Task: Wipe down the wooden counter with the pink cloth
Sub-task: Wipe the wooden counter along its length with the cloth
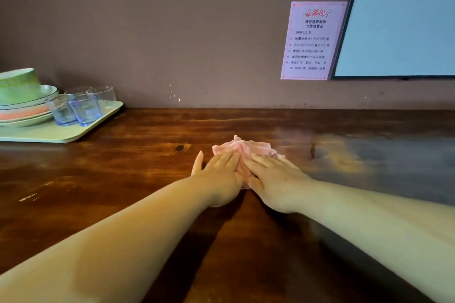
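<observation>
- Head view: the pink cloth is bunched on the wooden counter, mid-surface, well apart from the green tray.
- The left hand is laid flat on it, fingers straight (nothing is gripped).
- The right hand is pressed alongside, fingers likewise extended, touching the left.
- Glasses and stacked plates are carried on the tray.

Two hands, one pink cloth, four glasses, one tray, one sign.

Dim, soft focus (wide-angle edge stretch)
</observation>
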A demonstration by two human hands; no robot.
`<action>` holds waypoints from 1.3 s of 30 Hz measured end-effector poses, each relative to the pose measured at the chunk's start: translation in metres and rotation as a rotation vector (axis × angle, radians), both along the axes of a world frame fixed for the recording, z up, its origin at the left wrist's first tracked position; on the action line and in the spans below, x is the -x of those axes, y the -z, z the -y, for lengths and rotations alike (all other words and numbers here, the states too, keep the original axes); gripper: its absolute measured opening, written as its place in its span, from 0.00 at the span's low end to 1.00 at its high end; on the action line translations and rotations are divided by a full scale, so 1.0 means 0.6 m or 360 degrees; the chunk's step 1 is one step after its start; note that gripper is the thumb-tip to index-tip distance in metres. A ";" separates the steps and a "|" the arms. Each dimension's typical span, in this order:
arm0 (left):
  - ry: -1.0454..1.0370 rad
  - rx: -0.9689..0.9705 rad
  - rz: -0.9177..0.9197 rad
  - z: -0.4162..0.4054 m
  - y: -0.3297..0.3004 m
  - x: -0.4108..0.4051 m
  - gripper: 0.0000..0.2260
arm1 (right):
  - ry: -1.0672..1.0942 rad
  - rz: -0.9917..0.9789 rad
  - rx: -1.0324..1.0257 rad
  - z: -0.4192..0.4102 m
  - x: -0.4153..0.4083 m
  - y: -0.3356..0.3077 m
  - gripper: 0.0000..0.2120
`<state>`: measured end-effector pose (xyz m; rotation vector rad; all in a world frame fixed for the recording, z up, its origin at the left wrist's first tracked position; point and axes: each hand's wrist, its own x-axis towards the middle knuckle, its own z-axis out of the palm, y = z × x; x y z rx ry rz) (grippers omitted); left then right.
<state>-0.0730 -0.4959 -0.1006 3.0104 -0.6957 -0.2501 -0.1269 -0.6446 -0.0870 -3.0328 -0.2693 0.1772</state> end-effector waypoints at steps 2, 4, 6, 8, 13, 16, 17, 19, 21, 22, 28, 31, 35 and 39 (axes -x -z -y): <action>-0.0056 0.0083 -0.0027 0.016 -0.004 -0.043 0.25 | 0.0089 -0.0030 0.0052 0.007 -0.049 -0.003 0.26; -0.0113 0.0132 -0.0106 0.031 -0.013 -0.074 0.25 | 0.0124 -0.0055 0.0070 0.012 -0.087 -0.005 0.26; -0.0108 0.0065 -0.0101 0.042 -0.018 -0.091 0.25 | 0.0101 -0.0015 0.0058 0.017 -0.109 -0.007 0.25; -0.0021 -0.0019 0.0089 0.038 -0.016 -0.083 0.25 | 0.0048 0.0038 0.0002 0.025 -0.103 -0.009 0.26; 0.0239 0.0203 0.0370 0.001 0.000 -0.039 0.23 | -0.0159 0.0243 -0.0079 0.059 -0.062 0.014 0.29; 0.0214 0.0065 0.0355 0.015 -0.001 -0.063 0.24 | -0.0098 0.0098 -0.0022 0.063 -0.101 0.016 0.29; 0.0186 0.0034 0.0358 0.025 -0.004 -0.079 0.24 | -0.0058 0.0075 -0.0014 0.061 -0.123 0.013 0.29; 0.0141 0.0020 0.0342 0.052 -0.006 -0.124 0.24 | 0.0050 0.0042 0.0015 0.062 -0.178 0.009 0.27; 0.0089 0.0013 0.0280 0.081 -0.011 -0.176 0.24 | 0.0167 0.0027 0.0058 0.069 -0.231 0.007 0.26; 0.0056 -0.0014 0.0237 0.094 -0.015 -0.202 0.23 | 0.0214 0.0008 0.0081 0.073 -0.254 0.006 0.26; -0.0108 -0.0024 0.0089 0.137 -0.029 -0.254 0.21 | 0.0310 -0.0106 0.0083 0.083 -0.304 -0.004 0.25; -0.0025 -0.0128 0.0006 0.129 -0.048 -0.224 0.21 | 0.0283 -0.0098 0.0130 0.079 -0.270 -0.016 0.24; 0.0282 -0.0434 0.0111 0.098 -0.049 -0.179 0.20 | 0.0137 -0.0042 0.0123 0.089 -0.192 -0.011 0.25; 0.0236 -0.0415 0.0206 0.118 -0.058 -0.211 0.21 | 0.0134 -0.0037 0.0156 0.093 -0.240 -0.018 0.24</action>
